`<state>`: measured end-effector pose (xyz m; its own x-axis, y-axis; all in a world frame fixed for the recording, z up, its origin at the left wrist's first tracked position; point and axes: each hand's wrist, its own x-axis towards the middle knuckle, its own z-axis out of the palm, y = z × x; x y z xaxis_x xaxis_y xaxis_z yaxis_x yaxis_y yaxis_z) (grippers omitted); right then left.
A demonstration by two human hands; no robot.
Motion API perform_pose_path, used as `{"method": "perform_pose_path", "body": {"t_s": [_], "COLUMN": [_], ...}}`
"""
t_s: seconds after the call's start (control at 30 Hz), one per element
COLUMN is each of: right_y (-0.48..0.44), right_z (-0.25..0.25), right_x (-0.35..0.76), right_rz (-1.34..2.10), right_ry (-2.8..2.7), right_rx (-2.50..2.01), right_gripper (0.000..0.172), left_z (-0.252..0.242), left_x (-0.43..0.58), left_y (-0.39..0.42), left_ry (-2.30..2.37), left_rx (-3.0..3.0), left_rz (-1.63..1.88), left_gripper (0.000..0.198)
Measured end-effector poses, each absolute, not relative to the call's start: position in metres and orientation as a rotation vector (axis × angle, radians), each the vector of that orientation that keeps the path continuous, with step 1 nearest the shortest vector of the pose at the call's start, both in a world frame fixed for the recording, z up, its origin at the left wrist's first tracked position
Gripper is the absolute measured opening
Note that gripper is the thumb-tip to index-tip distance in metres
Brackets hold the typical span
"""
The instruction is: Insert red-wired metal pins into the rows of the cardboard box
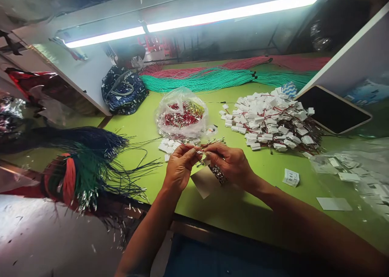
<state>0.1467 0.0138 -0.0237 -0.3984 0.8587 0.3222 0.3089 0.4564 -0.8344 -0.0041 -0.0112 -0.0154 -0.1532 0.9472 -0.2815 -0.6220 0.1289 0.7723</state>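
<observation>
A: Here we are over the green tabletop (142, 125), and your left hand (178, 167) and right hand (232, 163) come almost fingertip to fingertip! What's in there?

B: A thin red wire lead (198, 151), right in the narrow gap between your hands, its length running roughly crosswise, from your left fingertips toward your right.

A: So which hand is nearer to it?

B: Nothing in it! Your left thumb and forefinger are pinched on the lead, and your right pair is closed at the other end, seemingly on it too. The tip itself is too small to make out.

A: And the ground around it?

B: Just beyond your left fingers, a small cluster of white connector housings (168, 145). Under your right hand, a bunch of metal terminals (217, 175), beside a pale card (204, 184). Past your fingertips, the clear plastic bag (161, 121) of red leads; and well out to your right, a big heap of white connectors on red wires (270, 121).
</observation>
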Motion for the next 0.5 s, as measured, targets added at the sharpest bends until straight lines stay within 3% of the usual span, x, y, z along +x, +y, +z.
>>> {"method": "perform_pose_path", "body": {"t_s": [0.17, 0.5], "right_y": [0.0106, 0.0122], "right_z": [-0.0218, -0.0231], "right_x": [0.1481, 0.1503], "right_rz": [0.909, 0.622], "right_ry": [-1.956, -2.051], "right_rx": [-1.021, -0.879], "right_gripper": [0.018, 0.017], "left_z": [-0.0174, -0.0165], "left_x": [-0.0019, -0.0016], "left_y": [-0.0123, -0.0151], "left_ry": [1.019, 1.038], "left_rx": [0.561, 0.643], "left_rz": [1.483, 1.464], "left_gripper": [0.03, 0.027]}}
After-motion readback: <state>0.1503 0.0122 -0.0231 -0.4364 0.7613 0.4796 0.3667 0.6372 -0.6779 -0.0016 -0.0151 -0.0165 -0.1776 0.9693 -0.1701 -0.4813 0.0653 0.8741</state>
